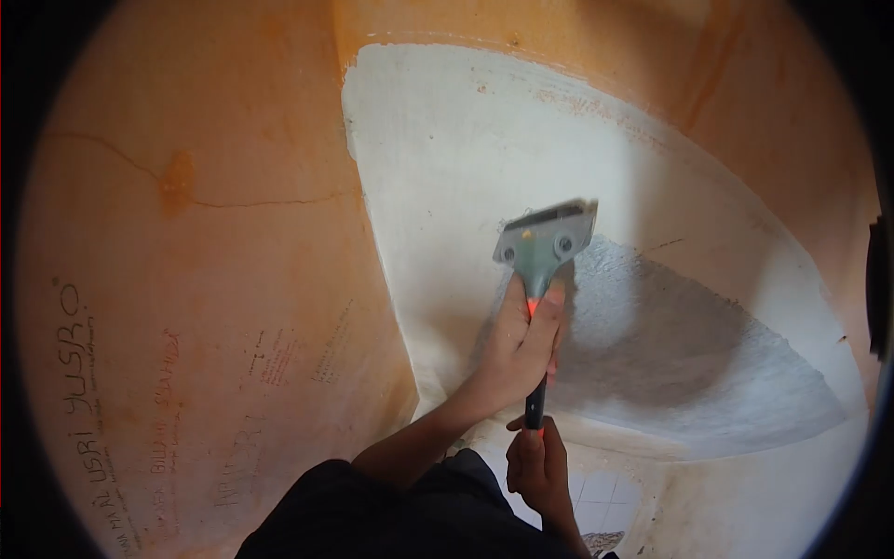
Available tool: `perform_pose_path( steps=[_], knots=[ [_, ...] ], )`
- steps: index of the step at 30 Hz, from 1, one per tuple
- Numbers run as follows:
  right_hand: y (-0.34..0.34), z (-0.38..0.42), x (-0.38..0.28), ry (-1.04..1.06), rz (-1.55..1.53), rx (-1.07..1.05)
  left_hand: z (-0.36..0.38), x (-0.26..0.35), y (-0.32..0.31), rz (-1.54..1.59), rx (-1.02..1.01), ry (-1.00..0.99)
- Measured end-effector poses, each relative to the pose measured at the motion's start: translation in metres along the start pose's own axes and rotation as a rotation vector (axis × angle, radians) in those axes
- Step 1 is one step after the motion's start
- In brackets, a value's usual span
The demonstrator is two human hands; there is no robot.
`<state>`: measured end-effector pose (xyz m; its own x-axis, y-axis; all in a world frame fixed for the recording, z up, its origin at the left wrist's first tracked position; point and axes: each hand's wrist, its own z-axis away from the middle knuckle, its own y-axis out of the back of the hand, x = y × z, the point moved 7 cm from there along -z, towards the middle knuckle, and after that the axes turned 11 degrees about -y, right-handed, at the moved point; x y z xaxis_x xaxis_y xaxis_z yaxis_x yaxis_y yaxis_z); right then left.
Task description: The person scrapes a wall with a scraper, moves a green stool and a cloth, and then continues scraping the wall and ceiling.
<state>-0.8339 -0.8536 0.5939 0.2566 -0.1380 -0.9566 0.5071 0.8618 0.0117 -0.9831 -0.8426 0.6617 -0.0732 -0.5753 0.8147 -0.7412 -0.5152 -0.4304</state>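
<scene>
A long-handled wall scraper (pixel 535 270) with a wide metal head and a black and orange handle is held up against the white-painted part of the wall (pixel 447 158). My left hand (pixel 523 345) wraps round the upper handle, just below the head. Lower down, my right hand (pixel 538 466) is closed on the handle's black end. The scraper's blade edge points up and overlaps the white paint near the top of a bare grey area (pixel 652 345). Part of the handle is hidden behind my left fingers.
Orange wall (pixel 214 252) with handwriting and a crack stands to the left, meeting the white part at a corner. More orange paint borders the top. White floor tiles (pixel 601 494) show below, and a dark object (pixel 877 289) is at the right edge.
</scene>
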Motion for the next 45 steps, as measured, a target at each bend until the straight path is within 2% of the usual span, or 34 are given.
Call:
perform_pose_path(
  steps=[2, 4, 6, 10, 18, 21, 24, 25, 29, 32, 36, 38, 42, 45],
  knots=[
    [0.0, 0.004, 0.012, -0.058, -0.035, -0.018, 0.008, -0.008, 0.002, -0.02, 0.012, 0.052],
    [-0.001, 0.0, 0.003, -0.029, 0.019, 0.011, -0.002, 0.003, 0.005, -0.019, 0.019, 0.036],
    [-0.01, 0.0, -0.01, -0.078, -0.071, -0.052, 0.0, 0.006, 0.006, -0.017, 0.019, 0.033],
    [0.001, 0.006, 0.004, -0.095, -0.105, -0.057, 0.0, -0.003, 0.002, -0.07, -0.021, 0.034],
    [-0.007, -0.001, 0.012, -0.023, -0.16, -0.051, -0.001, -0.002, -0.004, -0.094, -0.068, 0.048],
    [-0.015, -0.002, -0.002, -0.065, -0.202, -0.074, -0.002, 0.007, -0.001, -0.113, -0.051, 0.031],
    [-0.006, 0.003, 0.015, -0.089, -0.217, -0.059, -0.001, 0.002, -0.001, -0.145, -0.062, 0.053],
    [-0.007, 0.0, 0.012, -0.023, -0.126, -0.047, -0.001, 0.002, -0.002, -0.139, -0.053, 0.052],
    [-0.018, -0.008, -0.002, 0.027, -0.15, -0.06, -0.001, 0.006, 0.003, -0.151, -0.047, 0.062],
    [-0.01, 0.001, 0.019, -0.026, -0.188, -0.077, 0.001, -0.004, 0.002, -0.148, -0.075, 0.052],
    [-0.017, -0.009, -0.005, 0.035, -0.124, -0.061, -0.01, 0.015, 0.003, -0.145, -0.074, 0.042],
    [-0.014, -0.006, 0.005, 0.05, -0.16, -0.066, -0.001, 0.0, 0.0, -0.131, -0.076, 0.031],
    [-0.012, -0.006, 0.012, -0.075, -0.178, -0.062, -0.003, 0.004, 0.001, -0.144, -0.069, 0.027],
    [-0.009, -0.01, 0.005, 0.075, -0.125, -0.056, -0.005, 0.009, -0.003, -0.143, -0.057, 0.028]
  ],
)
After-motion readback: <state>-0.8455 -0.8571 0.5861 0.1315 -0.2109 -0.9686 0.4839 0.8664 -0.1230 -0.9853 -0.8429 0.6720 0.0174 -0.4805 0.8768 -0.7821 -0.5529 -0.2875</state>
